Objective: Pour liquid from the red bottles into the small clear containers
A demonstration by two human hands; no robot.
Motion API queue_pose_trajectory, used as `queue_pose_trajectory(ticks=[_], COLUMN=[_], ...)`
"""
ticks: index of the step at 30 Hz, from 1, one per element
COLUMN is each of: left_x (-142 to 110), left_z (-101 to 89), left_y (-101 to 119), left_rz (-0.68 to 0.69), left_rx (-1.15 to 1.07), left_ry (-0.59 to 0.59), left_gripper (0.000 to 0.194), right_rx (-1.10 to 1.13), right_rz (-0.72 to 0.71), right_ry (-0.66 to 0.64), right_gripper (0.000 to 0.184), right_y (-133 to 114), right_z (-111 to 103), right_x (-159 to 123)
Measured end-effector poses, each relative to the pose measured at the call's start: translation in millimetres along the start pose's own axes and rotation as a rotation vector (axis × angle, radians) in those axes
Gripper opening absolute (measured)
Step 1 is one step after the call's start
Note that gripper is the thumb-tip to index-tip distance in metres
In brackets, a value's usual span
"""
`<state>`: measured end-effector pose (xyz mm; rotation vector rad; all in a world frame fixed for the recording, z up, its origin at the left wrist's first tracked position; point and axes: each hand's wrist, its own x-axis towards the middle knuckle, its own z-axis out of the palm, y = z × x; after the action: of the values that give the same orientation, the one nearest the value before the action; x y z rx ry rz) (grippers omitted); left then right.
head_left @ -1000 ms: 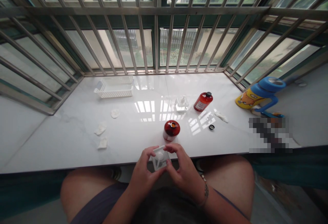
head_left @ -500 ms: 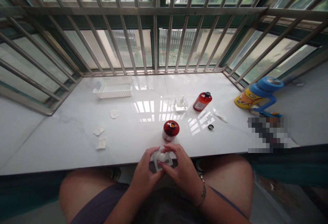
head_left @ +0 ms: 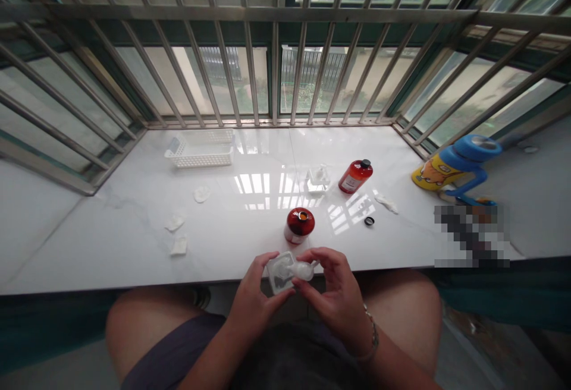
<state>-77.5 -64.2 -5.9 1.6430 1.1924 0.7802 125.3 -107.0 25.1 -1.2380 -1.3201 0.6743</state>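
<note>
Close to the counter's front edge, my left hand [head_left: 257, 289] is closed around the side of a clear square container [head_left: 280, 277] tilted toward me. My right hand [head_left: 332, 283] pinches a whitish translucent rounded piece [head_left: 303, 269] with a narrow end, between thumb and fingers. This piece lies at the right side of the container, overlapping it; whether they touch I cannot tell. Just beyond my hands stands an uncapped red bottle [head_left: 299, 228]. Its opening faces up and looks orange inside.
On the white counter [head_left: 250, 229] are a capped red bottle [head_left: 355, 176], a clear square container with a white top [head_left: 317, 179], a black ring-shaped cap [head_left: 369, 222], crumpled white tissue [head_left: 386, 203], several white scraps [head_left: 179, 246], a white basket [head_left: 203, 155] and a blue-yellow flask [head_left: 439, 170]. Window bars stand behind.
My right hand has moved right with the whitish rounded piece, which was over the middle of the square container. My left hand still holds the container. The view has shifted slightly.
</note>
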Motion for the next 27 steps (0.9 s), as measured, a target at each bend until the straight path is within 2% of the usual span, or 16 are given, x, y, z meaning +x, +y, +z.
queue_pose_trajectory(ticks=[14, 27], left_x=[0.5, 0.2], left_z=[-0.6, 0.1], left_y=[4.8, 3.8], left_rz=[-0.004, 0.012], left_rx=[0.015, 0.003], left_ry=[0.019, 0.016], left_gripper=[0.063, 0.063], right_rx=[-0.016, 0.013], right_rz=[-0.059, 0.017], right_ry=[-0.093, -0.079], right_gripper=[0.057, 0.064], right_y=[-4.2, -7.0], right_z=[-7.2, -4.9], right_x=[5.0, 4.3])
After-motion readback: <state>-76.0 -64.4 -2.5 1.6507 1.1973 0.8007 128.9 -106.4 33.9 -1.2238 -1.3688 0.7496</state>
